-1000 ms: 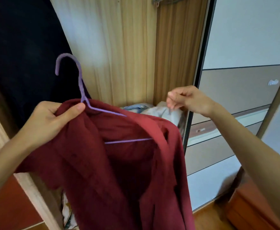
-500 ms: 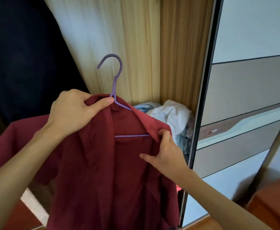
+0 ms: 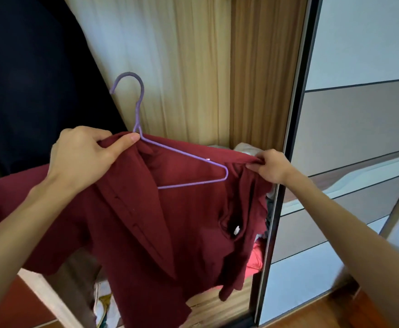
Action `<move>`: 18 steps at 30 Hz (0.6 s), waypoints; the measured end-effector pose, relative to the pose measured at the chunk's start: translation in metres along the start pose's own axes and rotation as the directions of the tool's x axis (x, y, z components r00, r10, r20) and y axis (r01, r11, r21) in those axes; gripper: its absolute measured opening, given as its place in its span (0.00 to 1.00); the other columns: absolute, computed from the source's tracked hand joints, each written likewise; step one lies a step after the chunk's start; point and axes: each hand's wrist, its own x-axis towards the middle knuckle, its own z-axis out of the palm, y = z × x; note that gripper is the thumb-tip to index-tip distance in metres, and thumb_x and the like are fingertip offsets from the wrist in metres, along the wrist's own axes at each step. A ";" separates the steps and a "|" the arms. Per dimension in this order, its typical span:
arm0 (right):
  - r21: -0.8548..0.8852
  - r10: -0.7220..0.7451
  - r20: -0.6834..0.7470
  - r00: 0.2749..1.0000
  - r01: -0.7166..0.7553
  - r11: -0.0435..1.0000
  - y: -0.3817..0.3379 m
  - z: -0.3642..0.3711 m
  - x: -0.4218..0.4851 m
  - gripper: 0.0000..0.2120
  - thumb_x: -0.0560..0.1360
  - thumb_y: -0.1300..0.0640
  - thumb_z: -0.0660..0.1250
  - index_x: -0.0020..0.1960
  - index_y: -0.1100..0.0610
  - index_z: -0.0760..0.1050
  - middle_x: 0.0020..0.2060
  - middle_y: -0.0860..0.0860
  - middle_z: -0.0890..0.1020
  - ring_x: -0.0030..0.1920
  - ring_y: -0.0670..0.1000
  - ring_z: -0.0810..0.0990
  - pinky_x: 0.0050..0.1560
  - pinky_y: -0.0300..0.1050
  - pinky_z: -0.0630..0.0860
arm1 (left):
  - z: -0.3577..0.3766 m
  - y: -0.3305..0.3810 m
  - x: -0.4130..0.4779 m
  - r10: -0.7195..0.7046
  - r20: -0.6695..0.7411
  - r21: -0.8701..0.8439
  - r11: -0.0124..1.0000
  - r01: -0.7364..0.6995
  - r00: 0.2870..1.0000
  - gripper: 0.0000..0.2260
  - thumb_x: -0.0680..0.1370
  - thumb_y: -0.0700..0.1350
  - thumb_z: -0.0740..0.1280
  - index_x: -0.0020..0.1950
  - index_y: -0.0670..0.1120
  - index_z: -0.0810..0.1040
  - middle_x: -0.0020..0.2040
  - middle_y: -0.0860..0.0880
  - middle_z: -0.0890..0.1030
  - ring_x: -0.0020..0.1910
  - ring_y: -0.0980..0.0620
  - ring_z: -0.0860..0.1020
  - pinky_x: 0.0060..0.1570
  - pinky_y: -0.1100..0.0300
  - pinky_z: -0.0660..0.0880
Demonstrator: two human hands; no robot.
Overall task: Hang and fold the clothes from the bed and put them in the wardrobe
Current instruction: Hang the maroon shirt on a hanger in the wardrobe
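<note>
Since half a second ago, the right hand [image 3: 270, 165] has moved from the shirt front out to its shoulder, pinching the cloth there. Left hand [image 3: 84, 155] grips the maroon shirt [image 3: 146, 221] at the purple wire hanger [image 3: 138, 107] neck, before the open wardrobe [image 3: 193, 67].

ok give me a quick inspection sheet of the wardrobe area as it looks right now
surface: wooden floor at the bottom right
job's things: red shirt partly on purple hanger, whose right end is bare
clutter: crumpled clothes piled inside the wardrobe behind the shirt
grippers: left hand grips the shirt's collar at the hanger neck; right hand pinches the shirt's shoulder
cables: nothing seen
surroundings: wooden wardrobe back, sliding door, dark garment hanging left
</note>
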 end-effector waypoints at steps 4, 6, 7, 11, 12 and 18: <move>0.044 -0.061 0.012 0.998 0.061 0.997 -0.018 -0.013 0.004 0.13 0.77 0.49 0.69 0.51 0.60 0.83 0.34 0.49 0.79 0.41 0.50 0.76 0.37 0.38 0.64 | 0.007 -0.002 0.000 -0.050 0.036 -0.089 0.995 0.053 0.998 0.29 0.69 0.73 0.67 0.34 0.47 0.83 0.29 0.46 0.81 0.34 0.47 0.80 0.41 0.49 0.79; 0.058 -0.090 0.013 0.996 0.089 0.994 -0.031 -0.013 0.007 0.14 0.77 0.48 0.69 0.47 0.59 0.84 0.35 0.52 0.82 0.41 0.51 0.78 0.39 0.41 0.70 | 0.014 0.002 -0.003 -0.049 0.083 -0.121 0.991 0.059 0.995 0.28 0.68 0.74 0.67 0.35 0.48 0.84 0.28 0.47 0.81 0.34 0.47 0.81 0.40 0.48 0.80; 0.060 -0.117 0.001 0.993 0.116 0.991 -0.038 -0.012 0.008 0.14 0.76 0.49 0.69 0.45 0.60 0.84 0.37 0.54 0.83 0.42 0.52 0.80 0.42 0.43 0.73 | 0.017 0.006 -0.005 -0.042 0.102 -0.119 0.991 0.055 0.994 0.26 0.68 0.73 0.67 0.35 0.50 0.84 0.28 0.48 0.81 0.34 0.48 0.81 0.40 0.49 0.80; 0.106 -0.184 -0.034 0.982 0.186 0.977 -0.065 -0.018 0.005 0.14 0.75 0.55 0.68 0.31 0.54 0.78 0.28 0.49 0.77 0.33 0.46 0.75 0.37 0.36 0.70 | 0.033 0.022 -0.017 -0.040 0.162 0.001 0.999 0.040 0.986 0.22 0.70 0.71 0.67 0.36 0.53 0.85 0.29 0.51 0.80 0.38 0.48 0.80 0.41 0.51 0.78; 0.138 -0.195 -0.032 0.980 0.198 0.971 -0.073 -0.021 0.001 0.15 0.75 0.56 0.69 0.29 0.52 0.76 0.25 0.45 0.75 0.31 0.43 0.73 0.36 0.35 0.68 | 0.037 0.023 -0.019 -0.059 0.167 0.028 0.998 0.055 0.984 0.23 0.70 0.71 0.66 0.35 0.52 0.84 0.29 0.51 0.79 0.38 0.47 0.79 0.41 0.51 0.78; 0.489 -0.410 0.268 0.872 0.244 0.837 -0.118 -0.027 -0.051 0.07 0.75 0.61 0.71 0.52 0.54 0.84 0.47 0.52 0.87 0.44 0.44 0.81 0.51 0.44 0.78 | 0.055 0.027 -0.030 -0.118 0.153 -0.150 0.979 0.141 0.981 0.27 0.70 0.71 0.68 0.29 0.47 0.79 0.24 0.48 0.77 0.30 0.50 0.78 0.34 0.54 0.75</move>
